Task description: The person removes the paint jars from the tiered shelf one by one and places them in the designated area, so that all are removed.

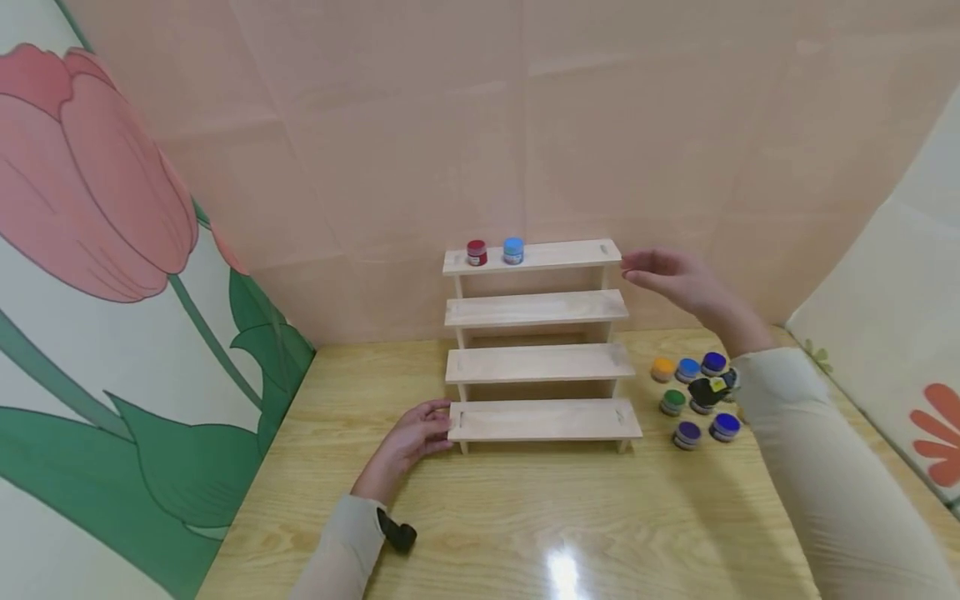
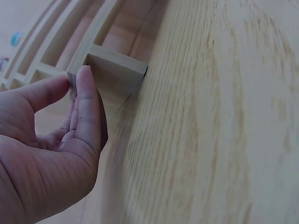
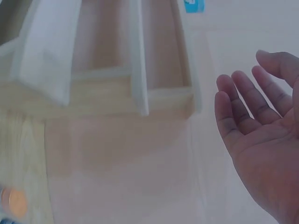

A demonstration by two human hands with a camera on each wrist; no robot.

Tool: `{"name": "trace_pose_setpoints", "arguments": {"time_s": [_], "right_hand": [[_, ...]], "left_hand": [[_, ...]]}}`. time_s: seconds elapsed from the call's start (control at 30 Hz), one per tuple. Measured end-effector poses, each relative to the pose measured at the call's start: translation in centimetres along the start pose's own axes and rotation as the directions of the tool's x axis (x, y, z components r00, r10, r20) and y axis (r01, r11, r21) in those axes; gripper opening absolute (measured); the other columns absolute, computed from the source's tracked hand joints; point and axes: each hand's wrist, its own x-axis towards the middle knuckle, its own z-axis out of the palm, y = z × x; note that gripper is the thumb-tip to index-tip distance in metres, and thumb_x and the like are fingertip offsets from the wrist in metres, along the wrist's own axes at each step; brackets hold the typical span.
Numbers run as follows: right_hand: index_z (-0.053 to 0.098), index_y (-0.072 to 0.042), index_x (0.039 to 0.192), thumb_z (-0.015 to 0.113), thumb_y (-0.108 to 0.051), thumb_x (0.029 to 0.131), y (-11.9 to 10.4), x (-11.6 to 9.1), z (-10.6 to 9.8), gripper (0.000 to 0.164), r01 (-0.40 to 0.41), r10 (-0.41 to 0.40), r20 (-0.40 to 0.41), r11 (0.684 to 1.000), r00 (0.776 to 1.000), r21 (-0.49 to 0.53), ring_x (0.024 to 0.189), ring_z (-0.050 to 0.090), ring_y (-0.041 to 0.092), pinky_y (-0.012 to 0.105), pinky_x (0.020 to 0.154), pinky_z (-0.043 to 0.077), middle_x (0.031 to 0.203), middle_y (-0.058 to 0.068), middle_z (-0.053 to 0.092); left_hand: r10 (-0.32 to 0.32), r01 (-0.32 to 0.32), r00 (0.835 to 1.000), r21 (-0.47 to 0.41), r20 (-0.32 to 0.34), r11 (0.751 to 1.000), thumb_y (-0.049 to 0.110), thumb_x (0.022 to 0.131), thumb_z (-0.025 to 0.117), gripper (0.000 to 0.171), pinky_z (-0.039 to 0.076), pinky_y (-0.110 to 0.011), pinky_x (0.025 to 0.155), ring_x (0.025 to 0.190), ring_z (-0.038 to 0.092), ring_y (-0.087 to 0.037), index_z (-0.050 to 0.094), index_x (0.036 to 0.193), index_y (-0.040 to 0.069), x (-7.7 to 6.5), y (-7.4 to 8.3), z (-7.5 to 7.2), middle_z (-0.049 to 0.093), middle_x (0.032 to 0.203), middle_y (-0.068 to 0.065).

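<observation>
A four-tier wooden display rack (image 1: 540, 364) stands on the table against the backdrop. On its top step sit a jar with a dark red lid (image 1: 477, 253) and a light blue jar (image 1: 513, 252), side by side toward the left. My left hand (image 1: 411, 437) pinches the left end of the lowest step; the left wrist view has the thumb and fingertips (image 2: 85, 77) at that step's corner. Beyond the top step's right end, my right hand (image 1: 675, 279) is raised with nothing in it. Its fingers (image 3: 238, 100) are loosely bent and apart from the rack in the right wrist view.
Several small paint jars stand on the table (image 1: 525, 517) right of the rack, among them an orange jar (image 1: 663, 369), a green jar (image 1: 672, 402) and a purple jar (image 1: 686, 435). My right sleeve (image 1: 810, 450) passes beside them. A pink backdrop (image 1: 390, 167) rises behind the rack.
</observation>
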Motion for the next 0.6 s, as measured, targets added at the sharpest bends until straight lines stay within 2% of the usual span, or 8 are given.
{"name": "trace_pose_setpoints", "arguments": {"time_s": [0.2,0.4,0.6], "right_hand": [[0.053,-0.004,0.141,0.063,-0.035,0.101,-1.7,1.9,1.1,0.051,0.043,-0.043,0.012,0.998,0.999,0.038,0.124,0.054,0.02,0.054,0.116,0.037,0.14,0.017,0.057],[0.056,-0.004,0.139,0.064,-0.029,0.101,-3.3,3.7,2.2,0.046,0.06,-0.061,0.014,0.997,0.998,0.052,0.126,0.053,0.027,0.051,0.115,0.039,0.138,0.019,0.058],[0.054,-0.002,0.14,0.066,-0.026,0.1,-4.4,5.6,3.4,0.048,0.06,-0.062,0.023,0.995,0.998,0.085,0.129,0.051,0.031,0.052,0.115,0.038,0.141,0.02,0.055]], "left_hand": [[-0.011,0.011,1.0,-0.001,-0.002,1.0,0.0,0.098,0.06,0.052,0.06,-0.027,0.071,0.084,0.063,-0.017,0.042,0.147,-0.004,0.0,-0.1,0.0,0.057,0.106,-0.006],[-0.007,0.007,1.0,0.0,-0.011,1.0,0.0,0.098,0.06,0.053,0.061,-0.028,0.072,0.085,0.064,-0.017,0.043,0.147,-0.003,0.0,0.0,0.1,0.057,0.107,-0.007],[-0.005,0.005,1.0,0.001,-0.01,1.0,-0.001,0.098,0.061,0.052,0.061,-0.028,0.072,0.085,0.064,-0.017,0.043,0.147,-0.003,0.0,0.1,0.1,0.058,0.107,-0.007]]}}
